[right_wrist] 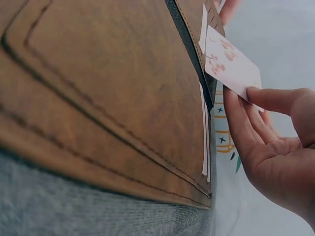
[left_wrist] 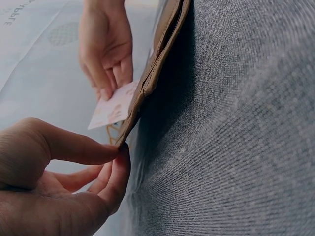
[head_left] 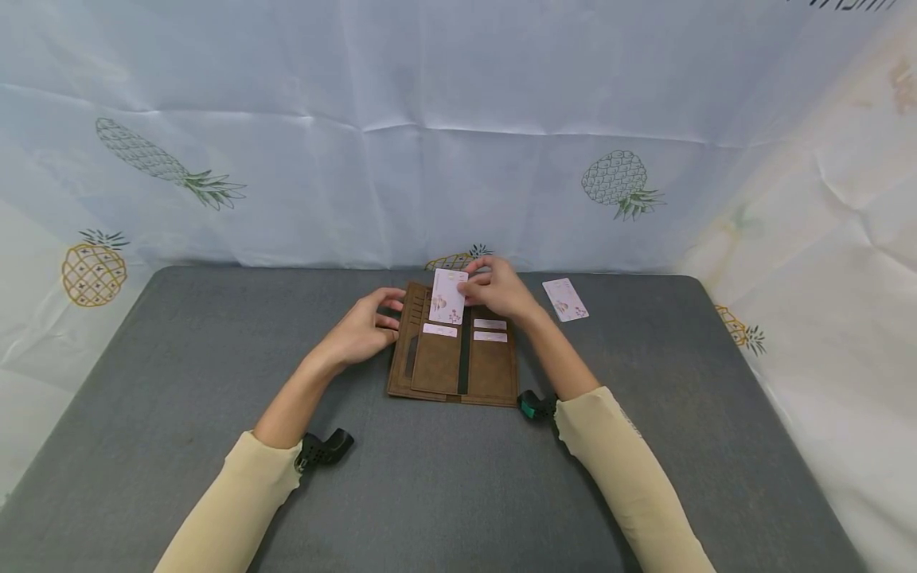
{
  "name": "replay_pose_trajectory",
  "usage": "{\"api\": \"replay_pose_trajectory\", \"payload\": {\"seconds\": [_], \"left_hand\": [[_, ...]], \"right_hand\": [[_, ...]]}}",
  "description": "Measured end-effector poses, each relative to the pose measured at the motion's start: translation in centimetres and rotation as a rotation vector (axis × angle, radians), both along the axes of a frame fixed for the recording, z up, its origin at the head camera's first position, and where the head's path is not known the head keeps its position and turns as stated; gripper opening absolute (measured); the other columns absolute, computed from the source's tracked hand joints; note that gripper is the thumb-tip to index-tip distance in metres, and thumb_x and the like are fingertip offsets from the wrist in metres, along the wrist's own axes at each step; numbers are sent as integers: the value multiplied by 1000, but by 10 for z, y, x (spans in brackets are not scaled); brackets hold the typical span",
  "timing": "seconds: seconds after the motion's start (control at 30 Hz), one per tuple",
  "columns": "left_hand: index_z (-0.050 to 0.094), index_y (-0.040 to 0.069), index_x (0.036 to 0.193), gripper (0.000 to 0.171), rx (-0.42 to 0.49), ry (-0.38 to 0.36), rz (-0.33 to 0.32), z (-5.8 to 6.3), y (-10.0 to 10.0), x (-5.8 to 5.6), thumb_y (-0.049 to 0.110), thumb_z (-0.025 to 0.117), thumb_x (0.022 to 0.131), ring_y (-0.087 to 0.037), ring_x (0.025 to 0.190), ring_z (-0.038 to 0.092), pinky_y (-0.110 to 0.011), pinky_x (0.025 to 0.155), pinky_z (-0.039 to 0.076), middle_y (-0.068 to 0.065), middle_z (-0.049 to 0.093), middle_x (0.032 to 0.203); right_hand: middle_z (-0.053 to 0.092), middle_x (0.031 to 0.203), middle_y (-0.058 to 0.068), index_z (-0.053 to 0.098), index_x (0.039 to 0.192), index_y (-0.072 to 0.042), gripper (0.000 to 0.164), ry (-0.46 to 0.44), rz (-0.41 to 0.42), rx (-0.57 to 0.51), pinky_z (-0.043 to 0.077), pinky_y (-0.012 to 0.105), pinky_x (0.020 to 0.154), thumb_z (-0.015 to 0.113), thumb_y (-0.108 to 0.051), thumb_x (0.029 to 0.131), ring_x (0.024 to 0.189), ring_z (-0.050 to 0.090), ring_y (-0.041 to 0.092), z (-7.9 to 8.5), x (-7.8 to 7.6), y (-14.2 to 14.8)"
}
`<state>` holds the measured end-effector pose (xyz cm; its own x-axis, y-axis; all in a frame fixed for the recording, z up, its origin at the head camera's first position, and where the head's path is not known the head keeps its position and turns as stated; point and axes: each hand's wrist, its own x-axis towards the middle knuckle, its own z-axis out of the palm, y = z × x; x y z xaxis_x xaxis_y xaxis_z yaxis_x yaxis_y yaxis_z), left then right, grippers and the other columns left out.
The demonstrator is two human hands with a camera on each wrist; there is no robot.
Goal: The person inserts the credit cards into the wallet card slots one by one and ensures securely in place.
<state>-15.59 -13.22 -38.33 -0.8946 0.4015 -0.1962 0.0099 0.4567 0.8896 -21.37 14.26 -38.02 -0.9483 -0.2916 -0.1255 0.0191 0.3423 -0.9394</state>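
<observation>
A brown wallet (head_left: 438, 366) lies open on the grey table, with pink cards showing in its slots on both halves. My left hand (head_left: 364, 328) pinches the wallet's left edge between thumb and fingers, as the left wrist view shows up close. A pink card with a flower print (head_left: 447, 296) is pinched by its right side in my right hand (head_left: 501, 290). That card stands over the upper slots of the wallet's left half, its lower end close above the card (head_left: 440, 329) tucked there. Two more cards (head_left: 490, 330) peek from the right half.
Another pink card (head_left: 566, 299) lies on the table (head_left: 630, 461) to the right of the wallet, beyond my right forearm. A white cloth with pineapple prints (head_left: 401, 175) hangs behind the table's far edge. Black wrist cameras (head_left: 324, 450) sit on both wrists.
</observation>
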Motion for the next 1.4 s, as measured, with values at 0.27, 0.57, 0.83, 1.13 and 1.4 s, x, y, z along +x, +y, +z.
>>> {"api": "replay_pose_trajectory", "payload": {"seconds": [0.27,0.57,0.83,1.13,1.4], "left_hand": [[34,3,167,70,-2,-1,5,0,0,1,-8,54,102,-39,129,62,-36,94,54,-26,47,156],[34,3,167,70,0,-2,7,0,0,2,-9,54,101,-39,127,62,-35,93,55,-26,47,156],[34,2,167,69,1,1,9,0,0,2,-9,54,101,-39,127,63,-36,94,55,-26,47,155],[35,2,166,69,0,7,8,0,0,2,-9,53,101,-39,127,63,-36,95,55,-26,48,155],[35,2,166,69,-5,8,-1,1,2,1,-9,53,101,-40,128,63,-36,94,56,-27,48,155]], "right_hand": [[72,125,40,49,135,7,32,-39,9,-20,68,32,82,63,1,106,80,77,13,0,1,-5],[70,126,40,47,135,7,30,-61,31,-34,68,34,86,59,2,108,82,76,13,1,2,-6],[71,126,33,45,138,5,33,-178,19,-30,66,26,77,59,-1,109,75,77,12,3,1,-3],[72,116,23,45,139,4,33,-226,40,-33,66,25,76,58,0,109,76,77,12,2,0,-2],[73,123,31,49,137,1,30,-144,94,30,67,31,82,59,-1,109,82,77,15,4,1,-2]]}}
